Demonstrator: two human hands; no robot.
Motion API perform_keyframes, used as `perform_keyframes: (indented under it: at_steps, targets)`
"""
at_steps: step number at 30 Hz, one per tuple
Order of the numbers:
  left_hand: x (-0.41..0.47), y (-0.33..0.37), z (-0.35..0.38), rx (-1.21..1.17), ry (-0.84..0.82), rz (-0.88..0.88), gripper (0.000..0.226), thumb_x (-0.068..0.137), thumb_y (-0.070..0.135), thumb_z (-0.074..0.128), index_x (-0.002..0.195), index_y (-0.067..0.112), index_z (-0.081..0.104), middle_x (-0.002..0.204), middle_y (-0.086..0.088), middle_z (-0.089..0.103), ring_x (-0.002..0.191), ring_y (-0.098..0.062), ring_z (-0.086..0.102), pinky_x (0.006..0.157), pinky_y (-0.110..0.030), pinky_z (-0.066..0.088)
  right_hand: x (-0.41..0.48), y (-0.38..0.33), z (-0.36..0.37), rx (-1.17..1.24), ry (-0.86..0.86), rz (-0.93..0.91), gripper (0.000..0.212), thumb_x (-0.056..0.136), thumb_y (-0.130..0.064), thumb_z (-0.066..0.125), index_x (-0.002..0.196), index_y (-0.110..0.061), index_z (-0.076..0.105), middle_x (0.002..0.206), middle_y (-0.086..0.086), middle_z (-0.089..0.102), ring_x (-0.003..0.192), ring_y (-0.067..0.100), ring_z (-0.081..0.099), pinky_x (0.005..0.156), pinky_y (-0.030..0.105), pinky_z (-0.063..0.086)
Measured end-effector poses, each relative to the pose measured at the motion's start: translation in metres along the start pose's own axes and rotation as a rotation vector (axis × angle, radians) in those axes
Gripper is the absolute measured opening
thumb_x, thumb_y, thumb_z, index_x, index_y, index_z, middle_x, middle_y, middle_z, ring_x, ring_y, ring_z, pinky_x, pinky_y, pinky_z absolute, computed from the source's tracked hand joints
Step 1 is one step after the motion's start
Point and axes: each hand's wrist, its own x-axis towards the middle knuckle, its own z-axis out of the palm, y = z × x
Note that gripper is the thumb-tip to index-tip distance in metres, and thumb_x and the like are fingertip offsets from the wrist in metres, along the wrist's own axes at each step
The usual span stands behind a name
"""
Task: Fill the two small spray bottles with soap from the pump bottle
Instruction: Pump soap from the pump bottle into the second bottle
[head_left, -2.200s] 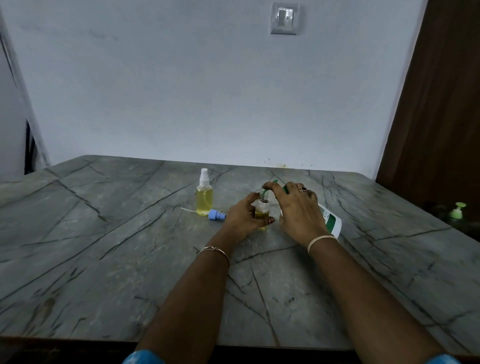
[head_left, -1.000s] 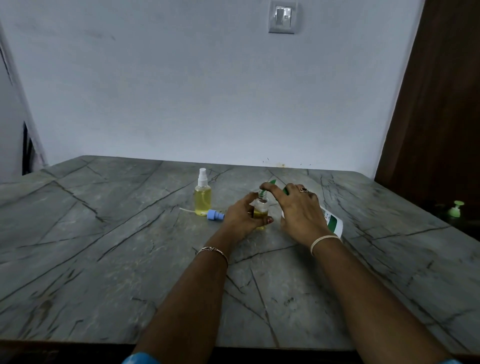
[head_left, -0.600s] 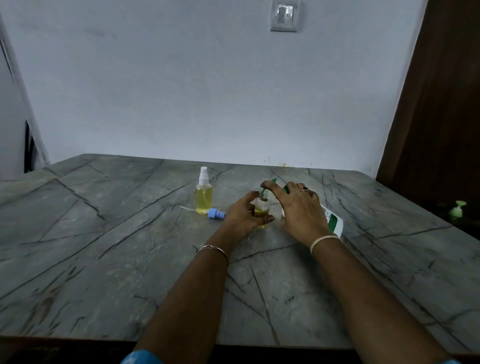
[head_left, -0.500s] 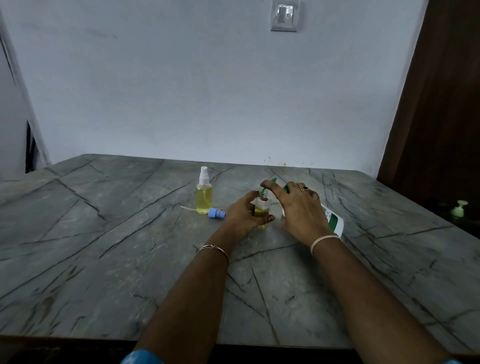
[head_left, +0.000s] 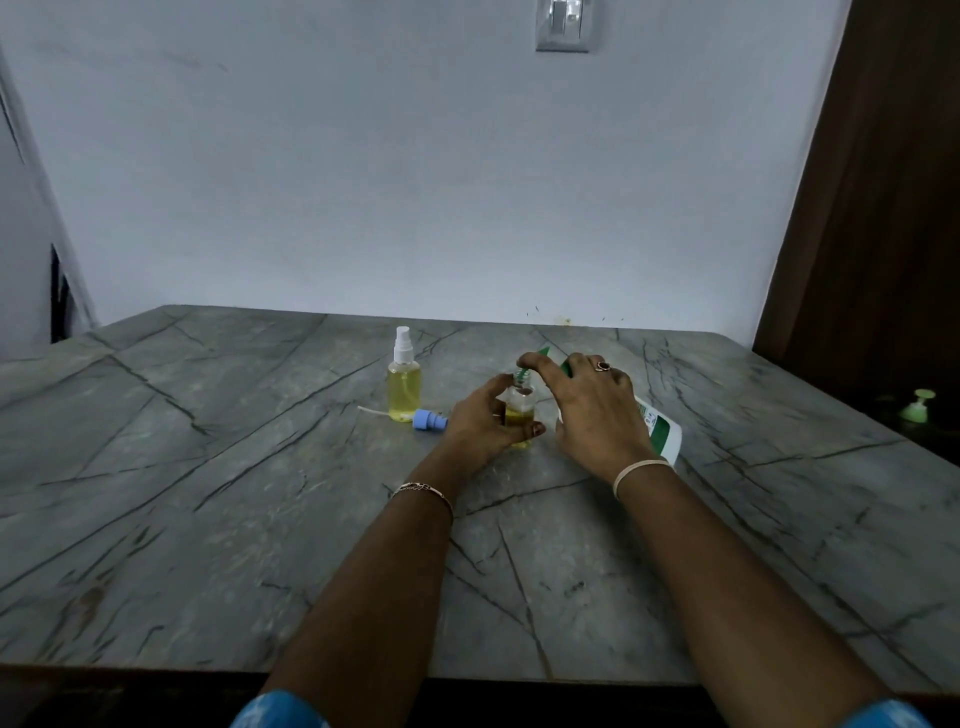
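Observation:
My left hand (head_left: 480, 421) grips a small uncapped spray bottle (head_left: 519, 413) that stands on the table, partly filled with yellow soap. My right hand (head_left: 589, 410) holds the white and green pump bottle (head_left: 657, 428) tilted over it, with the green nozzle at the small bottle's mouth and my forefinger on the pump head. A second small spray bottle (head_left: 404, 384), full of yellow liquid and closed with a white spray top, stands to the left. A blue spray cap (head_left: 430, 420) with its thin dip tube lies on the table between the two small bottles.
The grey marble table (head_left: 208, 493) reaches a white wall at the back. A dark wooden door (head_left: 883, 208) stands at the right. A small green pump top (head_left: 917, 406) sits in the dark area beyond the table's right edge.
Almost nothing differs; both hands stay at the small bottle and the pump bottle in the same grip. Only the camera view shifts slightly.

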Motion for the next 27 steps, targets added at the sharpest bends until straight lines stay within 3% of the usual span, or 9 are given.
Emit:
perform_keyframes:
  at_steps: [6, 14, 21, 27]
  targets:
    - [-0.0018, 0.0033, -0.0012, 0.028, 0.006, 0.003, 0.059, 0.072, 0.025, 0.083, 0.124, 0.024, 0.053, 0.111, -0.004, 0.069, 0.101, -0.019, 0.066, 0.091, -0.026, 0.049, -0.0009, 0.0010, 0.0024, 0.004, -0.018, -0.003, 0.077, 0.087, -0.011, 0.058, 0.145, -0.043, 0.019, 0.123, 0.009, 0.051, 0.120, 0.030, 0.047, 0.103, 0.047, 0.036]
    - [-0.0008, 0.0015, -0.0002, 0.038, 0.003, 0.016, 0.050, 0.070, 0.027, 0.084, 0.108, 0.035, 0.054, 0.104, -0.006, 0.072, 0.094, -0.021, 0.069, 0.093, -0.042, 0.053, 0.0017, -0.0029, -0.0002, -0.003, -0.011, 0.020, 0.067, 0.086, -0.015, 0.059, 0.141, -0.037, 0.028, 0.128, 0.010, 0.050, 0.122, 0.032, 0.046, 0.102, 0.046, 0.035]
    - [0.0000, -0.0010, 0.0016, 0.010, -0.003, 0.003, 0.070, 0.061, 0.040, 0.085, 0.122, 0.026, 0.054, 0.110, -0.007, 0.070, 0.100, -0.023, 0.068, 0.094, -0.045, 0.052, -0.0016, 0.0034, 0.0014, -0.007, -0.028, 0.001, 0.078, 0.087, -0.012, 0.059, 0.144, -0.044, 0.017, 0.123, 0.009, 0.050, 0.120, 0.031, 0.047, 0.102, 0.048, 0.037]
    - [0.0011, 0.0016, 0.0003, 0.060, -0.001, 0.001, 0.066, 0.070, 0.030, 0.084, 0.128, 0.023, 0.052, 0.111, -0.006, 0.070, 0.101, -0.020, 0.067, 0.095, -0.033, 0.050, -0.0015, 0.0036, 0.0001, 0.000, -0.045, 0.009, 0.078, 0.086, -0.013, 0.061, 0.144, -0.043, 0.018, 0.124, 0.008, 0.050, 0.121, 0.031, 0.046, 0.103, 0.047, 0.036]
